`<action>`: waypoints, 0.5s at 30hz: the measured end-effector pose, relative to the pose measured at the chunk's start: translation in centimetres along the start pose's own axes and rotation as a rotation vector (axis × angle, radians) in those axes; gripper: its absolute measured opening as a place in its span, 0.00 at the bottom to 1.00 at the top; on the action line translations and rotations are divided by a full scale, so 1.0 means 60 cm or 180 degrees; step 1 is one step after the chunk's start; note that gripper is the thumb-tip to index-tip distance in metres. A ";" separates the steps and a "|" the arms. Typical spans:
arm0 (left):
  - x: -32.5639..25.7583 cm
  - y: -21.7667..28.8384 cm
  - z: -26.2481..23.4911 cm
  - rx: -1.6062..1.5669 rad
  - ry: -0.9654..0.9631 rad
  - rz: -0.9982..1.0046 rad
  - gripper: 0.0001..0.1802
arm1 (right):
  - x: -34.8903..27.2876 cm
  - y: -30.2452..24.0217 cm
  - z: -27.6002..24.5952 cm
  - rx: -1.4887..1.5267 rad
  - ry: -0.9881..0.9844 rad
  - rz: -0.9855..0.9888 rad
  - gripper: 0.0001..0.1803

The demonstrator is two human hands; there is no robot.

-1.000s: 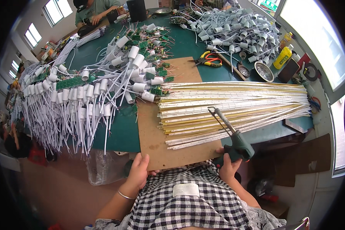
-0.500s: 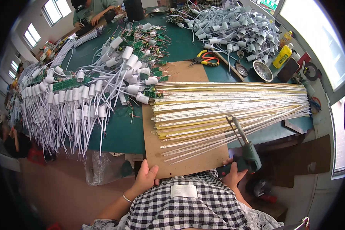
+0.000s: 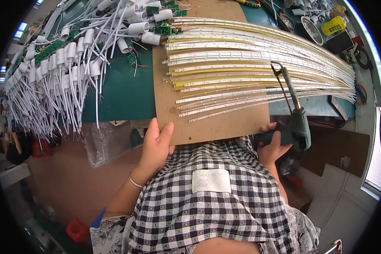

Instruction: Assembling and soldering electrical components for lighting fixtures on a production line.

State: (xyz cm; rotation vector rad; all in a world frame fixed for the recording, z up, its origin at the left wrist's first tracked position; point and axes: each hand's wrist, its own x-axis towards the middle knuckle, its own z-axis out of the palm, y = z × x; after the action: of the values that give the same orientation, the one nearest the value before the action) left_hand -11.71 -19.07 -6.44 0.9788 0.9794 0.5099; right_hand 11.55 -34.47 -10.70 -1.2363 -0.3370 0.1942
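My left hand (image 3: 153, 146) grips the near left corner of a brown board (image 3: 224, 129), thumb on top and fingers beneath. Across the board lie many thin white and yellow LED strips (image 3: 241, 57), their left ends fanned apart. My right hand (image 3: 273, 150) is closed around the dark handle of a green soldering gun (image 3: 299, 127), with some fingers at the board's near right corner. Its metal tip, with a thin feed tube alongside, points up and away over the strips. Next to the strips' left ends are white lamp caps (image 3: 139, 28) with wires and small green circuit boards (image 3: 162, 30).
A dense row of white capped wires (image 3: 65, 72) hangs over the green table's (image 3: 127, 99) left edge. At the far right stand a metal bowl (image 3: 311, 30) and a yellow bottle (image 3: 333, 26). A clear plastic bag (image 3: 101, 144) hangs below the table.
My view has tipped downward, so the table sits higher in the picture. Both hands keep their holds; the soldering gun stays over the strips' near right side.
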 end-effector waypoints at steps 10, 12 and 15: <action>0.010 -0.035 0.017 0.0162 -0.0531 -0.0065 0.17 | 0.044 0.017 -0.029 0.0053 -0.0322 -0.0478 0.21; 0.008 -0.029 0.015 0.0200 -0.0476 -0.0135 0.18 | 0.033 0.020 -0.036 -0.0025 -0.0246 -0.0359 0.21; 0.004 -0.017 0.007 0.0339 -0.0456 -0.0272 0.18 | 0.027 0.021 -0.037 -0.0141 -0.0274 -0.0359 0.20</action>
State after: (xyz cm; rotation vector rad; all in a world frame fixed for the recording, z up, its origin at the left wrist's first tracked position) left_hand -11.29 -19.55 -7.35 1.0493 0.9223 0.3145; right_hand 13.87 -35.49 -12.29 -1.2511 -0.4865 0.1438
